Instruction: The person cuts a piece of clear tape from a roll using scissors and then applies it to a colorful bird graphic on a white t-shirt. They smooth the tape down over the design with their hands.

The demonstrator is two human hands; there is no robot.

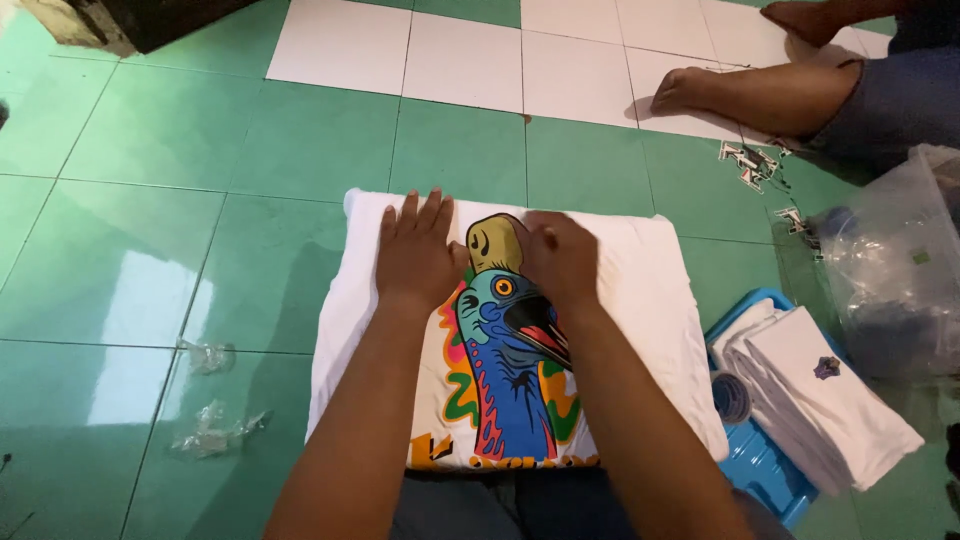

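A folded white T-shirt [650,300] with a colourful bird print [510,350] lies on the green tiled floor in front of me. My left hand [415,250] rests flat on its upper left part, fingers spread and pointing away from me. My right hand [562,255] presses on the shirt just right of the bird's head, fingers curled down onto the cloth. Neither hand grips anything.
To the right, a blue tray [760,465] holds a stack of folded white shirts [830,400]. Clear plastic bags [895,270] lie beyond it. Another person's bare legs and feet [760,95] rest at the upper right. Crumpled plastic scraps [205,425] sit on the floor at left.
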